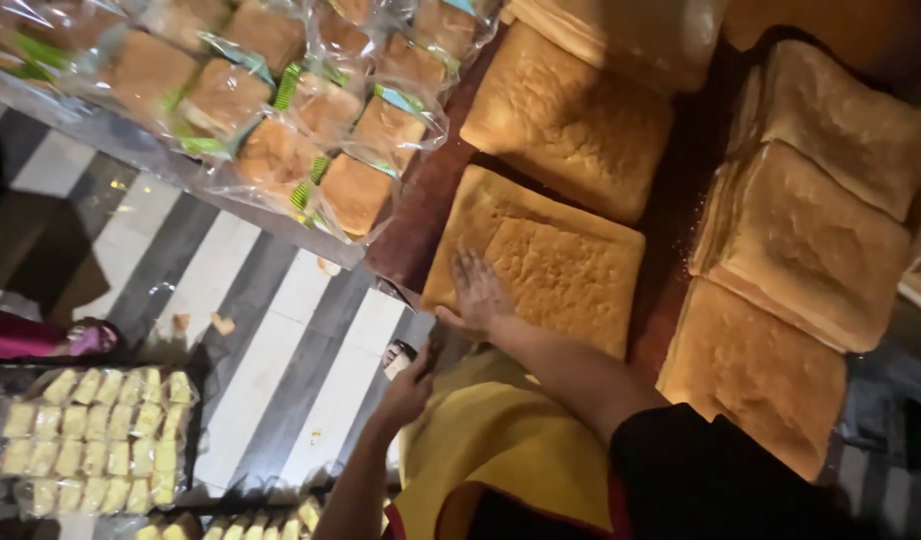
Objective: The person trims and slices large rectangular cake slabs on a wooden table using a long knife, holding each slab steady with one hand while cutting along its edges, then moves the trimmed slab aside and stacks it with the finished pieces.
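The right hand (478, 290) is laid flat, fingers spread, on the near-left corner of a square slab of golden sponge cake (541, 262). The palm is pressed against the crust; nothing is pinched or gripped. This slab is seen at the middle of the view, on a dark brown table (421, 215), with a thinner square layer lying on its right part.

The left hand (409, 388) is held lower, just near of the table's edge, beside a small dark object with a pale face (399, 357). Whether the fingers are closed on that object cannot be told. A yellow garment (501, 440) is seen beneath both forearms.

A second sponge slab (571, 122) lies just beyond the first. Three further slabs are ranged at the right: one far (841, 125), one middle (816, 245), one near (756, 375). At the far left, clear-wrapped cake portions (271, 110) are piled on the table's far-left end. Below it, a striped grey and white floor (271, 340) is visible, with crumbs scattered. At the near left, packs of small pale yellow cake pieces (96, 440) are lined up in clear film.
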